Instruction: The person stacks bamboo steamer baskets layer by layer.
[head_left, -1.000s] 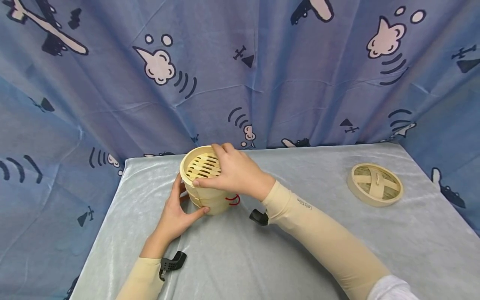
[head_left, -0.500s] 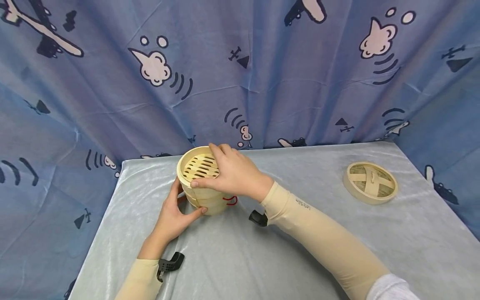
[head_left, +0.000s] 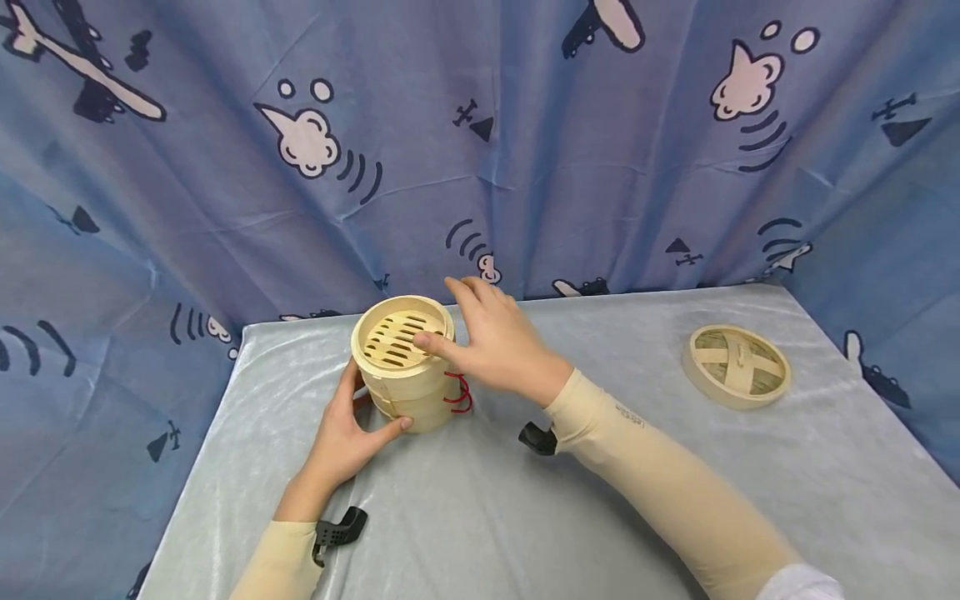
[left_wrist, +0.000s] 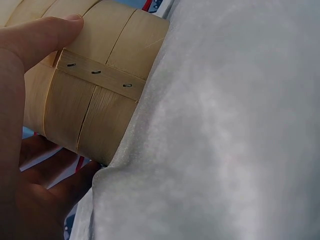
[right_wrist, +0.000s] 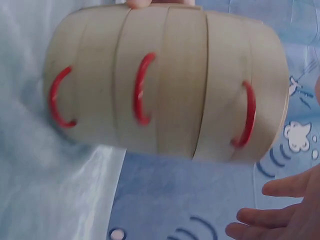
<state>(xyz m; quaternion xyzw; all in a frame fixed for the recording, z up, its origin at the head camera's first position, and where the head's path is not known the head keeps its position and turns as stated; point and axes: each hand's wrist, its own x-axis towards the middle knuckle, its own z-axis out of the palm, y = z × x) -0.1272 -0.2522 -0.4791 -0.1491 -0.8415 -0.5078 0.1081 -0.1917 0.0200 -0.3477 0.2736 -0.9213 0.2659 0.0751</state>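
Observation:
A stack of three round bamboo steamer baskets stands upright on the cloth, its slatted top tier uncovered. My left hand grips the lower part from the left, thumb across the front and fingers behind. Seen from the left wrist, the thumb lies on the wooden wall, above a stapled strip. Beside the top rim, on the right, my right hand has its fingers spread and holds nothing; its thumb overlaps the rim in the head view. Red cord loops run down the stack's side, one per tier.
A round bamboo steamer lid with a crossed-strip top lies at the right of the grey cloth-covered table. Right behind the table hangs a blue curtain printed with airplanes and clouds.
My right hand has let go of the top basket's rim and moved off to the right, uncovering more of the slats and red loops. The left hand keeps its grip.

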